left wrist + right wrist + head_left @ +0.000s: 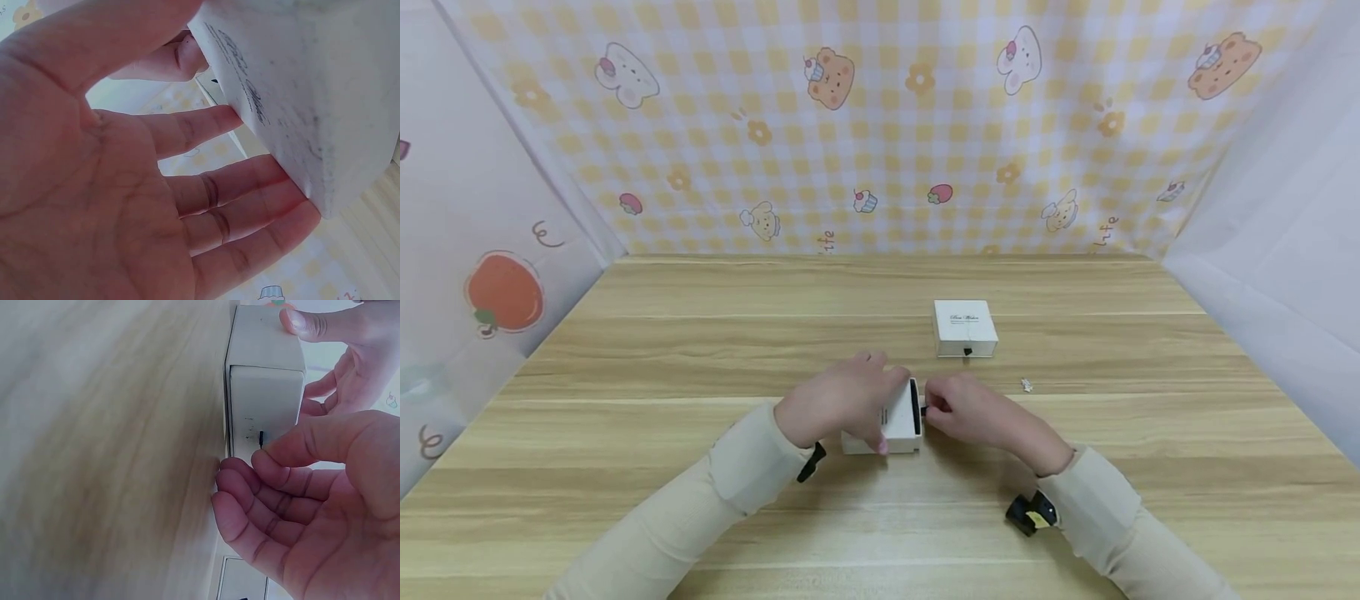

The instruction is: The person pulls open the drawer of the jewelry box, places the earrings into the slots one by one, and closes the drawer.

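Note:
A white drawer-style box [901,423] with printed lettering lies on the wooden table in front of the person. My left hand [846,402] grips it from above, thumb on the near side and fingers on the far side. The drawer stands slightly out of its sleeve at the right end, where a dark strip of the inside shows in the head view. My right hand [973,410] pinches the short black pull tab [261,439] between thumb and index finger. Its other fingers curl below, close to the tabletop in the right wrist view.
A second white box [966,327] of the same kind, closed, with a black tab at its front, sits farther back to the right. Near it lies a small silvery piece [1027,385]. A checked curtain [880,125] hangs behind the table [737,287].

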`<control>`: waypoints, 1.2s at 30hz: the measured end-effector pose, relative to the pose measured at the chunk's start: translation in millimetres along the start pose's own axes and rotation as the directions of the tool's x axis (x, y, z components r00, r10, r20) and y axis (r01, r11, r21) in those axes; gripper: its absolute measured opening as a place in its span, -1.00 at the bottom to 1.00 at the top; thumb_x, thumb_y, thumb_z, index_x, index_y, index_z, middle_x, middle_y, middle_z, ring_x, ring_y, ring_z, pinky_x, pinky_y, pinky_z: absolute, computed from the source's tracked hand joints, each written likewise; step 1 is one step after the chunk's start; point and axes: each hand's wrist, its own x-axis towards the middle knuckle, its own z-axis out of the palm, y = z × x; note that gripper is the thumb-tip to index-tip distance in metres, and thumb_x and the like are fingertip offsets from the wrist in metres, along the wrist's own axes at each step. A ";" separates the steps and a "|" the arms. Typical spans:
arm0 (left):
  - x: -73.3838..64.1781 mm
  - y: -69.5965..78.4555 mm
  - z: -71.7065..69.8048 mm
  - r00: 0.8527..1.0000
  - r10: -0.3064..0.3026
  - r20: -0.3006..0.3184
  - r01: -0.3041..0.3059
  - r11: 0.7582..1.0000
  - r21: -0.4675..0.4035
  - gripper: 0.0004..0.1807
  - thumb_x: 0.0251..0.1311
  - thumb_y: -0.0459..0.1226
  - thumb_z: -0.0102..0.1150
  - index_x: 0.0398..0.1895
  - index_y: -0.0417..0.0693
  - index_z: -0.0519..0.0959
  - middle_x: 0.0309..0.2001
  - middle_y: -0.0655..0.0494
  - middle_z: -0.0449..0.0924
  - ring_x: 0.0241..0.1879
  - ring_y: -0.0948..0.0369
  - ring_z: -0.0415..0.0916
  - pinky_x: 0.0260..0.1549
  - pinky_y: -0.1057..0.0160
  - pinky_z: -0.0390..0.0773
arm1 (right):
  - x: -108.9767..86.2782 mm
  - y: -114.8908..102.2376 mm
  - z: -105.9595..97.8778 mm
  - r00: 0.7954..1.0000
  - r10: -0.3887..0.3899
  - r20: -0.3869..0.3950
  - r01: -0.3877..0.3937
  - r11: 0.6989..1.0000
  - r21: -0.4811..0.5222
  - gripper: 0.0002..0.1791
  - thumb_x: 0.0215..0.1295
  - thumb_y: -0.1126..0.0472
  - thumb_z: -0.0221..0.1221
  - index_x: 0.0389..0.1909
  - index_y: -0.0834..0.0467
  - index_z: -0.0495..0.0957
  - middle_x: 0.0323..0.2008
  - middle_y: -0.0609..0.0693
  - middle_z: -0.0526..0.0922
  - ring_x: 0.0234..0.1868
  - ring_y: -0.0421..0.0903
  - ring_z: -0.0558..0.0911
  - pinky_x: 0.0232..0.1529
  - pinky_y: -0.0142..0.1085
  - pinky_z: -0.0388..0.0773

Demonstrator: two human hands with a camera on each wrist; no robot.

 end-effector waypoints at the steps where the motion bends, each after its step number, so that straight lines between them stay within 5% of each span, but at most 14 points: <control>1: -0.2 0.0 -0.2 1.000 -0.001 0.000 0.001 1.000 0.000 -0.05 -0.32 -0.07 0.55 0.26 0.04 0.31 -0.07 0.07 0.39 -0.13 0.17 0.30 -0.17 0.21 0.44 | -0.2 0.0 -0.4 1.000 0.004 0.002 -0.004 1.000 0.000 -0.86 0.17 0.33 0.07 -0.56 0.14 0.44 -0.65 -0.13 0.39 -0.60 -0.28 0.33 -0.58 -0.47 0.29; 36: -1.7 -0.8 -0.5 1.000 -0.008 0.009 0.008 1.000 -0.007 -0.06 -0.30 -0.05 0.53 0.26 0.05 0.30 -0.02 0.06 0.36 -0.11 0.17 0.28 -0.16 0.21 0.45 | -4.5 6.2 -17.2 0.987 0.132 0.095 -0.132 0.991 -0.005 -0.80 0.18 0.29 0.12 -0.61 0.15 0.42 -0.68 -0.11 0.36 -0.61 -0.24 0.33 -0.57 -0.43 0.29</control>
